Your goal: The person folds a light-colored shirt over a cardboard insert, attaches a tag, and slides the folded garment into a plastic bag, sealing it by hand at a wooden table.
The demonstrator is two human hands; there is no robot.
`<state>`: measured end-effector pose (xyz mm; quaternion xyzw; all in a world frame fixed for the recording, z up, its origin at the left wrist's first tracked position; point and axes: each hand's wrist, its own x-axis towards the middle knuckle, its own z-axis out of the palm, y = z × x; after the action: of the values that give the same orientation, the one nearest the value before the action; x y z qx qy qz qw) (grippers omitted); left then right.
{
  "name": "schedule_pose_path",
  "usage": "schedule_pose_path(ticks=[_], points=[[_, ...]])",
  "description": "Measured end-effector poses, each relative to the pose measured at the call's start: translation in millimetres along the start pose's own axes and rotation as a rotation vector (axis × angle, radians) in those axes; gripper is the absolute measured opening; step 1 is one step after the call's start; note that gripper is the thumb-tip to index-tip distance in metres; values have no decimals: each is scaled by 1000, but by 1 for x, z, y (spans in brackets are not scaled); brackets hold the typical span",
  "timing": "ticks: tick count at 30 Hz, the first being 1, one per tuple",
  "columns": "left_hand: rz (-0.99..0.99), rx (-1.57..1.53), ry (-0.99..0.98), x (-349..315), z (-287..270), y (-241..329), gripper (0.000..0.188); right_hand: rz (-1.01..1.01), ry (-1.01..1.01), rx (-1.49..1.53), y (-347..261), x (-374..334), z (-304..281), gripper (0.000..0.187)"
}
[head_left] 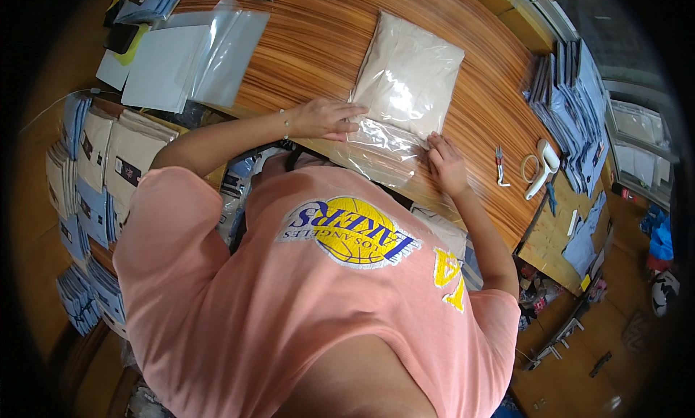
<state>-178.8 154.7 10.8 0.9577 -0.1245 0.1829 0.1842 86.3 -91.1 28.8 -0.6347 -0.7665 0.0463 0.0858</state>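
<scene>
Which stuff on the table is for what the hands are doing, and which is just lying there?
Seems part of the job:
- clear plastic bag, touched by the left hand and right hand
- folded beige cloth inside it

Seems to be just lying there, untouched:
- white plastic handheld tool
- small red-and-white tool
- flat white sheets
- clear plastic sheets

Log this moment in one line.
left hand: touching bag, left side | right hand: touching bag, right side | bag: clear, on table, beige cloth inside
</scene>
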Motion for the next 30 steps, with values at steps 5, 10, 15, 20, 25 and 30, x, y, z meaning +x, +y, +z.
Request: schedule_pose_path(ticks=[5, 10, 15, 20, 25, 30], points=[[-29, 71, -54, -1, 2, 7, 22, -3, 11, -32, -5, 2, -2, 13], [-58, 158, -93, -4, 8, 12, 18, 72, 1, -25, -12, 5, -3, 13], [-357, -70, -55, 5, 4, 20, 18, 270, 137, 419, 0, 7, -8, 14], [-748, -288, 166, 20, 5, 29, 22, 580, 138, 625, 6, 20, -12, 25], [-979, -408, 456, 38, 18, 19, 26, 788, 366, 730, 18, 37, 10, 37], [-1117, -331, 564, 55, 32, 10, 29, 985, 371, 778, 25, 51, 20, 44]])
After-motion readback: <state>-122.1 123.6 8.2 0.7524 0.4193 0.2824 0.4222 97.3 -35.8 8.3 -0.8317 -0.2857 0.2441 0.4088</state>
